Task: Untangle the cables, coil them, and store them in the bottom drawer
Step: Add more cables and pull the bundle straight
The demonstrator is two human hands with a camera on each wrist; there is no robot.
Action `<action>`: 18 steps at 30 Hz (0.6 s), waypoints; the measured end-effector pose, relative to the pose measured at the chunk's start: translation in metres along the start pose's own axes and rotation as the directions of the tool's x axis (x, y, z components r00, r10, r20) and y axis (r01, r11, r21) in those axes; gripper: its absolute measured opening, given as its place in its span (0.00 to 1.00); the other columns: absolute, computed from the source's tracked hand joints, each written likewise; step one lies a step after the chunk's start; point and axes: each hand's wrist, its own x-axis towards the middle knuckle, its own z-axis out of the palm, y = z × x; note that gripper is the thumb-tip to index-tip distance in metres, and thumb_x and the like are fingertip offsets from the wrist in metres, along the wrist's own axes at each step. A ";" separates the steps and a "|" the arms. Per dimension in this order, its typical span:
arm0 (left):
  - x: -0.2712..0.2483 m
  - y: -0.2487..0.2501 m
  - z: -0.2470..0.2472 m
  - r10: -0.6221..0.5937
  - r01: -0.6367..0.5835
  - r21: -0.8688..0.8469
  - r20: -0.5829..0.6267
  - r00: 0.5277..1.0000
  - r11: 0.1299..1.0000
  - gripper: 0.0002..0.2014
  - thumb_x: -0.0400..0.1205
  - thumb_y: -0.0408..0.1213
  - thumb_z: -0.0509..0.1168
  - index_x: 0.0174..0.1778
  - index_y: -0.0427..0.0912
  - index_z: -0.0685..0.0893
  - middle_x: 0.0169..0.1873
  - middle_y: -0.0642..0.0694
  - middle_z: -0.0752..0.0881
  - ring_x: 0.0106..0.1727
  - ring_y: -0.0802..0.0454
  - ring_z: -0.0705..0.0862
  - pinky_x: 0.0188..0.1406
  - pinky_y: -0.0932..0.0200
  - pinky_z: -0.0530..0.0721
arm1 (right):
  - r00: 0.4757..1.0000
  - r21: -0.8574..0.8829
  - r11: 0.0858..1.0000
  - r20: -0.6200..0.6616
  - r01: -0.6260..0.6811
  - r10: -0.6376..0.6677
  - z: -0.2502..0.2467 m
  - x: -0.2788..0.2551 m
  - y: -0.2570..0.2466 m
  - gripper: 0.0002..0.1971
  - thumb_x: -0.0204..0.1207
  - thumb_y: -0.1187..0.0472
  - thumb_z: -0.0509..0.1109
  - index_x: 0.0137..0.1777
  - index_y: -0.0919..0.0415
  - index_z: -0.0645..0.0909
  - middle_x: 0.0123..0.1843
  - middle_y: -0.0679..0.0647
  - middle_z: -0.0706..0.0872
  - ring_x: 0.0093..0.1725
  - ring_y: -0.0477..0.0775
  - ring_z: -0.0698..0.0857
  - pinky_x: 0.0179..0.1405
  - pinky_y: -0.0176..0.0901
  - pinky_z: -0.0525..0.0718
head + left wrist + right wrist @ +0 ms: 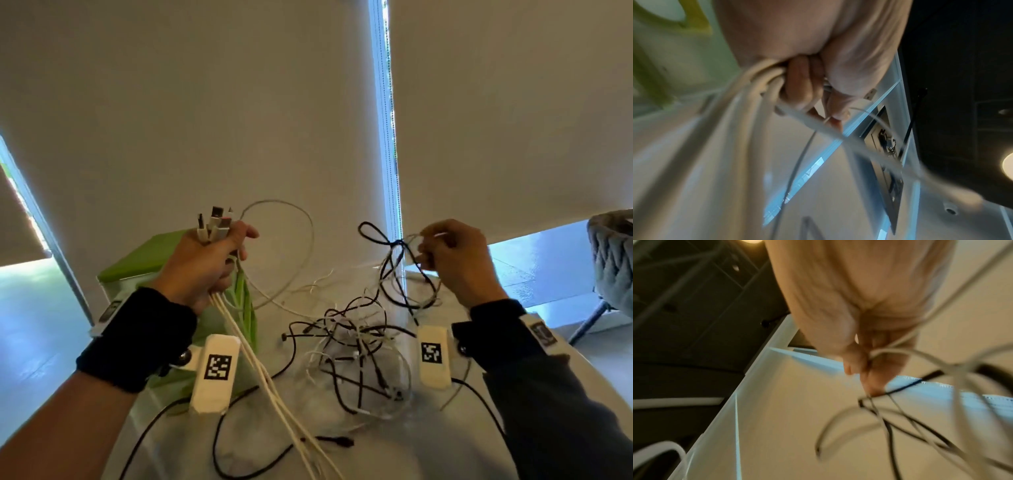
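The left hand (209,263) is raised in a closed fist around a bunch of white cables (270,383), their plug ends (214,224) sticking up above the knuckles and the long runs slanting down and toward the person, off the near edge of the white table (394,455). Across from it, at much the same height, the right hand (454,255) pinches a small knot (397,244) where a black cable crosses a thin white one; in the right wrist view the fingertips (873,386) sit right at that crossing, though it is too blurred to say which strand they actually have. Below and between the hands, the main tangle (359,356) lies on the table, black and white leads mixed, nothing coiled yet. The knotted strands drop straight down from the right hand into the heap, so that hand is nearer to work it loose. A green storage box (144,257) stands behind the left wrist.
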 end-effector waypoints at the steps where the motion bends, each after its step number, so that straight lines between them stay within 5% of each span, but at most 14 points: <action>1: 0.001 0.000 -0.001 0.004 -0.004 -0.002 -0.025 1.000 1.000 0.12 0.86 0.41 0.60 0.43 0.42 0.86 0.27 0.47 0.75 0.15 0.62 0.59 0.14 0.72 0.54 | 0.999 -0.048 0.999 -0.041 0.024 -0.026 -0.006 0.004 0.005 0.14 0.77 0.73 0.65 0.37 0.55 0.82 0.32 0.57 0.86 0.27 0.55 0.85 0.37 0.48 0.85; 3: 0.005 0.001 -0.003 0.007 -0.009 -0.034 -0.052 0.999 0.999 0.12 0.87 0.41 0.60 0.42 0.44 0.86 0.27 0.48 0.75 0.15 0.62 0.59 0.14 0.71 0.54 | 0.999 -0.305 0.951 -0.017 0.042 -0.050 -0.010 0.005 0.011 0.12 0.76 0.70 0.68 0.37 0.53 0.82 0.37 0.54 0.89 0.37 0.55 0.88 0.44 0.44 0.82; 5: 0.007 0.005 -0.001 0.015 -0.018 -0.063 -0.053 0.998 0.998 0.12 0.87 0.40 0.60 0.42 0.45 0.86 0.28 0.47 0.75 0.15 0.62 0.59 0.13 0.71 0.55 | 0.989 -0.542 0.833 0.139 0.113 -0.044 -0.003 -0.003 0.008 0.07 0.75 0.65 0.72 0.46 0.51 0.85 0.50 0.57 0.87 0.50 0.56 0.87 0.54 0.44 0.81; 7: 0.008 0.010 0.004 0.034 -0.037 -0.075 -0.042 0.999 0.997 0.11 0.86 0.40 0.61 0.42 0.45 0.86 0.28 0.48 0.76 0.15 0.62 0.59 0.12 0.71 0.56 | 0.939 -0.565 0.799 0.344 0.208 -0.001 0.011 -0.016 -0.007 0.13 0.74 0.59 0.76 0.58 0.52 0.84 0.55 0.56 0.83 0.49 0.54 0.85 0.56 0.44 0.81; 9: 0.008 0.018 0.010 0.057 -0.059 -0.102 -0.023 0.998 0.993 0.11 0.86 0.40 0.60 0.43 0.45 0.86 0.28 0.48 0.76 0.15 0.63 0.59 0.12 0.71 0.57 | 0.792 -0.495 0.829 0.601 0.261 0.110 0.029 -0.035 -0.024 0.18 0.72 0.54 0.77 0.62 0.48 0.82 0.48 0.49 0.84 0.41 0.46 0.84 0.48 0.40 0.82; 11: 0.008 0.029 0.012 0.081 -0.080 -0.144 0.000 0.997 0.986 0.11 0.86 0.41 0.59 0.44 0.45 0.85 0.29 0.48 0.77 0.15 0.64 0.60 0.11 0.72 0.57 | 0.569 -0.531 0.789 0.768 0.310 0.294 0.047 -0.054 -0.031 0.19 0.71 0.50 0.78 0.62 0.44 0.81 0.41 0.44 0.86 0.35 0.43 0.85 0.42 0.39 0.83; 12: 0.008 0.034 0.012 0.090 -0.088 -0.152 0.008 0.996 0.985 0.11 0.86 0.42 0.59 0.43 0.46 0.85 0.29 0.48 0.77 0.15 0.64 0.60 0.11 0.71 0.57 | 0.496 -0.548 0.764 0.795 0.341 0.349 0.054 -0.061 -0.028 0.18 0.71 0.50 0.78 0.61 0.45 0.82 0.39 0.44 0.87 0.33 0.43 0.85 0.39 0.38 0.83; 13: 0.008 0.039 0.011 0.099 -0.096 -0.149 0.012 0.995 0.984 0.11 0.86 0.43 0.60 0.43 0.47 0.85 0.29 0.49 0.78 0.15 0.63 0.60 0.12 0.71 0.57 | 0.480 -0.553 0.744 0.802 0.375 0.354 0.059 -0.064 -0.023 0.13 0.74 0.51 0.75 0.58 0.48 0.84 0.37 0.45 0.87 0.31 0.43 0.85 0.37 0.37 0.83; 16: 0.005 0.049 0.007 0.123 -0.122 -0.099 0.001 0.992 0.988 0.09 0.83 0.45 0.62 0.44 0.48 0.86 0.30 0.49 0.82 0.16 0.63 0.60 0.12 0.70 0.57 | 0.630 -0.513 0.765 0.754 0.389 0.185 0.058 -0.057 -0.019 0.07 0.81 0.56 0.67 0.45 0.53 0.86 0.30 0.43 0.82 0.29 0.41 0.80 0.37 0.37 0.78; 18: 0.002 0.042 0.011 0.119 -0.120 -0.068 -0.016 0.993 0.990 0.07 0.83 0.43 0.64 0.47 0.47 0.87 0.32 0.49 0.85 0.15 0.63 0.60 0.12 0.71 0.57 | 0.754 -0.342 0.885 0.656 0.315 -0.015 0.049 -0.048 -0.030 0.10 0.84 0.59 0.64 0.43 0.53 0.86 0.26 0.44 0.81 0.25 0.39 0.79 0.35 0.36 0.78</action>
